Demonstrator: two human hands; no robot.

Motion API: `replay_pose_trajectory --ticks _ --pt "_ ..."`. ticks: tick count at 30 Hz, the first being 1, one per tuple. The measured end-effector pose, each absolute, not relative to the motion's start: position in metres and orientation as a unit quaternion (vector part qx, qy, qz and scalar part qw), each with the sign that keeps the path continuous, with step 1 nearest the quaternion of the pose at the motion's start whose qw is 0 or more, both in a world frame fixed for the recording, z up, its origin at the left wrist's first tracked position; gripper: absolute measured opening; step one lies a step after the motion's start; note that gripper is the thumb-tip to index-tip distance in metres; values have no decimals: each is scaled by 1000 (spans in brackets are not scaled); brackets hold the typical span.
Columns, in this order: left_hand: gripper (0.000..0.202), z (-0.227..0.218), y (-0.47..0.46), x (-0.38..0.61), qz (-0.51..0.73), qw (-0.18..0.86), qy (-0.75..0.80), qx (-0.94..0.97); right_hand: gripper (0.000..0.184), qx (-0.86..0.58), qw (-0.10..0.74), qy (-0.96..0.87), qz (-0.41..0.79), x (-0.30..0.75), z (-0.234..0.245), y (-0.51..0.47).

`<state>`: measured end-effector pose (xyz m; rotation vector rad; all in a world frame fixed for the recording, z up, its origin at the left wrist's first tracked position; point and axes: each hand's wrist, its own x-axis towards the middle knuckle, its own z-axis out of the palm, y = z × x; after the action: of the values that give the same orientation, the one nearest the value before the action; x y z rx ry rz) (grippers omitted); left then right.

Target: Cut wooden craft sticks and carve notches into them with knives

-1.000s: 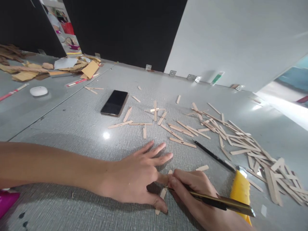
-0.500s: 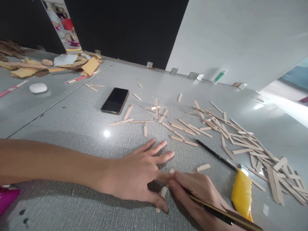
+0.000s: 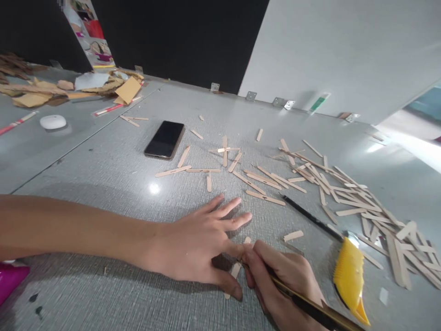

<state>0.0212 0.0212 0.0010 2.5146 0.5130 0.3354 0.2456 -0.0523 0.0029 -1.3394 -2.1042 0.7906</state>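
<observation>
My left hand (image 3: 201, 243) lies flat on the grey table (image 3: 103, 184), fingers spread, its thumb and forefinger pinning a wooden craft stick (image 3: 236, 270). Right beside it, my right hand (image 3: 285, 280) is closed round a thin dark-and-gold tool (image 3: 310, 309) whose tip rests on that stick. The stick runs between the two hands and is partly hidden by them.
A yellow cutter (image 3: 349, 280) and a black pencil (image 3: 310, 217) lie to the right. A heap of craft sticks (image 3: 344, 193) spreads over the right side. A black phone (image 3: 164, 139) lies further back; cardboard scraps (image 3: 69, 89) and a white mouse (image 3: 53, 122) sit far left. A pink object (image 3: 10, 280) is at the left edge.
My right hand has slid a little down and toward me along the stick with the tool. The left hand stays put. The view has tilted slightly.
</observation>
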Motion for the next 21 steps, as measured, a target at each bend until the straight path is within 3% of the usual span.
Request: replay_pose_trajectory --ticks 6,12,19,21 --pt "62 4 22 20 104 280 198 933 36 -471 275 -805 234 244 2 -54" --pt "79 -11 19 17 157 238 211 935 48 -503 300 -746 317 247 10 -50" --pt "71 -17 16 18 253 195 262 911 50 -552 344 -684 332 250 9 -45" --pt "51 -8 14 16 268 199 268 904 52 -576 345 -661 335 250 8 -45"
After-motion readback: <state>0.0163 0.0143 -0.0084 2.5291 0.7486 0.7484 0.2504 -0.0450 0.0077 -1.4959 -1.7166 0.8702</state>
